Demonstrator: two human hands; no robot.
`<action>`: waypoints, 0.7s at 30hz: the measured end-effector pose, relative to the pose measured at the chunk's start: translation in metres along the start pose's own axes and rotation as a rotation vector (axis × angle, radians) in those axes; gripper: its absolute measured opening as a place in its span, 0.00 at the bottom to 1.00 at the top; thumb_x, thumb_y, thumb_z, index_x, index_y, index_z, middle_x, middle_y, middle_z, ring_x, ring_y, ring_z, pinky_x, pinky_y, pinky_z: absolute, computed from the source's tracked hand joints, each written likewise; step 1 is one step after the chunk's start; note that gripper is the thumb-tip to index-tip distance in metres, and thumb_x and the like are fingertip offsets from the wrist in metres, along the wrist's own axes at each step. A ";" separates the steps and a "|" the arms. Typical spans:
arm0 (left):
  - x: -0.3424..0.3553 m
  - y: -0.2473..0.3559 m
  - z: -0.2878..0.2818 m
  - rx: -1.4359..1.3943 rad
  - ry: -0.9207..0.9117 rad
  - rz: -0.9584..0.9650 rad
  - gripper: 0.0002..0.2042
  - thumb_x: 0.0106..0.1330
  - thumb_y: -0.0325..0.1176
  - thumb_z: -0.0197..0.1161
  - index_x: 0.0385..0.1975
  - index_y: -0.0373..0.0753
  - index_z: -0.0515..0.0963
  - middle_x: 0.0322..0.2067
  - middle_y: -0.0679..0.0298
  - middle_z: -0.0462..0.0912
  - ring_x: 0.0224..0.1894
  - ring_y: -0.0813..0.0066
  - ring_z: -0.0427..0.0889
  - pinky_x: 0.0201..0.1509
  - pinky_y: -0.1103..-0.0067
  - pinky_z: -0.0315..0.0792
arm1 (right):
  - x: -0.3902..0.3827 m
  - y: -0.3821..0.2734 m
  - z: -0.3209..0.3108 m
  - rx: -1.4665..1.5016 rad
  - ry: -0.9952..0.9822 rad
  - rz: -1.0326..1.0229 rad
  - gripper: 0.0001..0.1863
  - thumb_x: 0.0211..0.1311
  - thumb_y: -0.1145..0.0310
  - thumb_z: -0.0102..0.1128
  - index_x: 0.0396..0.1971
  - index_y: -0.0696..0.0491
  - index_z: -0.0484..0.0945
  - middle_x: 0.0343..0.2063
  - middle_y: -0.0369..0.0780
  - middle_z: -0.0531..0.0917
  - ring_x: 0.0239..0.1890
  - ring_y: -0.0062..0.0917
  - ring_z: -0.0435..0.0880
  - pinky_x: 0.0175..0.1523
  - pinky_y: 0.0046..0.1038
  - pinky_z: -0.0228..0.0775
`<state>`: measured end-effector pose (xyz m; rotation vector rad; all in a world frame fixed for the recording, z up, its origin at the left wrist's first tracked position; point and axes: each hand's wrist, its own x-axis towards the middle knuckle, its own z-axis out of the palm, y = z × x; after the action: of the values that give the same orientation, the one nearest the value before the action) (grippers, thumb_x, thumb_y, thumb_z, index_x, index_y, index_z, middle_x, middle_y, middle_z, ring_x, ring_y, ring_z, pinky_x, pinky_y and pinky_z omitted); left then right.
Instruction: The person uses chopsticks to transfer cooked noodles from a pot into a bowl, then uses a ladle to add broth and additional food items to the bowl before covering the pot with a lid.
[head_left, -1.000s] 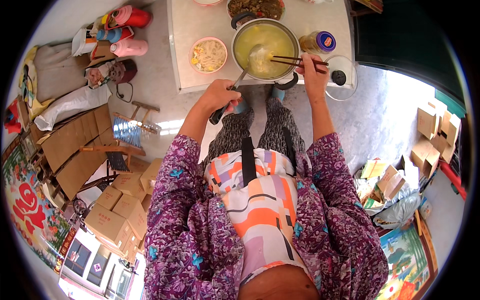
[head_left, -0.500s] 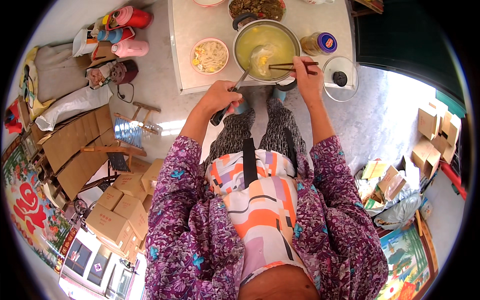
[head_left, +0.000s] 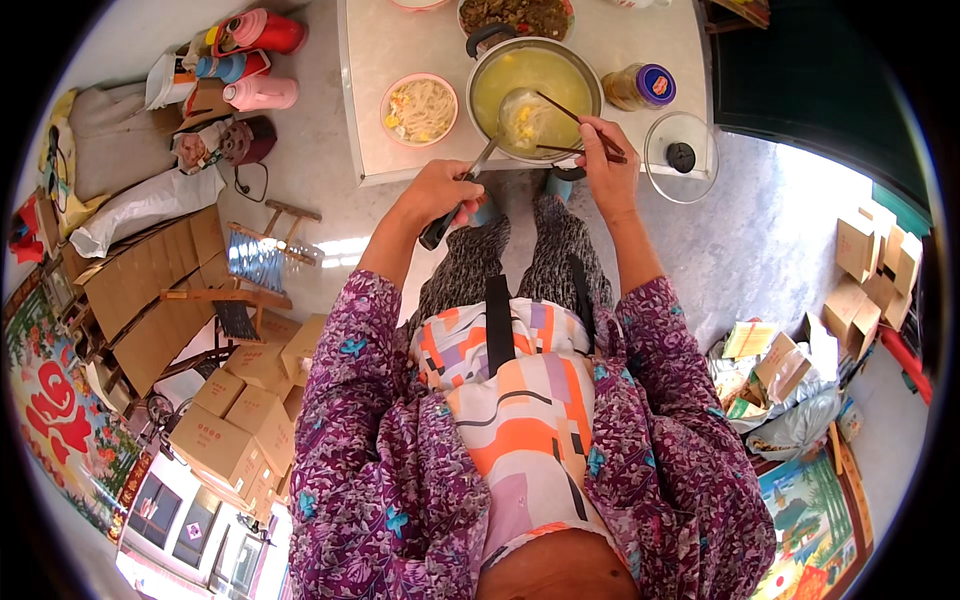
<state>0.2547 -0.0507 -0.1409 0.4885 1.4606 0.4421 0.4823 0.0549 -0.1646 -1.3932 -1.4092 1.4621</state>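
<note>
A two-handled pot (head_left: 594, 88) of yellowish soup stands near the table's front edge. My left hand (head_left: 445, 194) is closed around the dark handle of a ladle (head_left: 486, 156), whose bowl rests in the soup with noodles and bits of egg in it. In my right hand (head_left: 608, 165) is a pair of dark chopsticks (head_left: 562, 108), their tips spread wide over the right side of the ladle's bowl. Left of the pot sits a pink-rimmed bowl (head_left: 420, 110) filled with noodles and egg.
Behind the pot is a dish of dark brown food (head_left: 515, 17). A jar with a purple lid (head_left: 654, 85) and a glass pot lid (head_left: 680, 185) lie to the right on the table (head_left: 370, 60). A small folding stool (head_left: 262, 258) stands on the floor at left, near stacked cardboard boxes (head_left: 225, 435).
The chopsticks have opened from nearly together to wide apart, and my right hand has shifted slightly down and turned. My left hand and the ladle have hardly moved.
</note>
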 end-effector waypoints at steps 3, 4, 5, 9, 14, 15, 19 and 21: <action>0.002 -0.001 -0.001 -0.005 -0.001 0.000 0.12 0.58 0.29 0.60 0.39 0.30 0.75 0.21 0.63 0.78 0.14 0.82 0.73 0.16 0.85 0.68 | 0.004 0.009 0.004 0.020 0.074 -0.014 0.11 0.64 0.65 0.57 0.39 0.56 0.79 0.28 0.34 0.81 0.22 0.14 0.76 0.28 0.15 0.70; 0.002 -0.001 -0.001 -0.002 0.001 0.002 0.12 0.58 0.29 0.60 0.39 0.30 0.75 0.21 0.63 0.78 0.14 0.82 0.73 0.16 0.85 0.68 | 0.005 0.010 0.005 0.026 0.099 -0.023 0.11 0.64 0.65 0.57 0.38 0.57 0.79 0.28 0.34 0.81 0.22 0.14 0.76 0.28 0.15 0.70; 0.003 -0.002 -0.002 -0.012 -0.001 0.000 0.12 0.58 0.29 0.60 0.39 0.30 0.75 0.21 0.63 0.78 0.14 0.82 0.73 0.16 0.85 0.68 | 0.006 0.011 0.004 0.031 0.095 -0.009 0.11 0.63 0.65 0.57 0.38 0.57 0.79 0.27 0.34 0.81 0.22 0.14 0.77 0.28 0.15 0.70; 0.003 -0.003 -0.007 -0.028 0.002 -0.011 0.13 0.58 0.30 0.61 0.40 0.30 0.75 0.21 0.62 0.78 0.14 0.82 0.73 0.16 0.86 0.68 | 0.006 0.008 -0.004 0.088 0.102 0.081 0.11 0.63 0.64 0.58 0.37 0.57 0.79 0.27 0.34 0.81 0.21 0.15 0.77 0.28 0.16 0.70; 0.005 -0.008 -0.009 -0.075 -0.029 -0.011 0.13 0.59 0.30 0.61 0.41 0.31 0.75 0.22 0.63 0.79 0.14 0.83 0.73 0.16 0.86 0.68 | 0.009 0.007 -0.005 0.056 0.091 0.120 0.12 0.63 0.64 0.58 0.37 0.58 0.79 0.27 0.34 0.81 0.22 0.16 0.78 0.28 0.17 0.70; 0.006 -0.009 -0.009 -0.095 -0.037 -0.012 0.13 0.59 0.30 0.61 0.42 0.32 0.75 0.22 0.63 0.79 0.14 0.83 0.73 0.16 0.87 0.68 | 0.010 0.013 -0.003 0.071 0.089 0.117 0.12 0.63 0.64 0.58 0.37 0.58 0.79 0.27 0.34 0.81 0.22 0.16 0.78 0.28 0.17 0.70; 0.005 -0.012 -0.008 -0.143 -0.054 -0.018 0.13 0.59 0.30 0.61 0.43 0.33 0.75 0.22 0.63 0.79 0.14 0.84 0.73 0.15 0.87 0.68 | 0.013 0.018 0.000 0.065 0.091 0.110 0.12 0.62 0.64 0.59 0.37 0.58 0.79 0.27 0.34 0.81 0.22 0.16 0.78 0.29 0.17 0.71; 0.003 -0.013 -0.008 -0.153 -0.057 -0.016 0.14 0.59 0.30 0.61 0.44 0.33 0.74 0.22 0.63 0.79 0.14 0.84 0.73 0.15 0.87 0.68 | 0.014 0.020 0.001 0.088 0.100 0.076 0.12 0.62 0.65 0.59 0.37 0.58 0.79 0.26 0.34 0.80 0.22 0.16 0.78 0.29 0.17 0.71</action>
<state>0.2463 -0.0594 -0.1514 0.3645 1.3631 0.5192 0.4821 0.0643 -0.1873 -1.4579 -1.2275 1.4633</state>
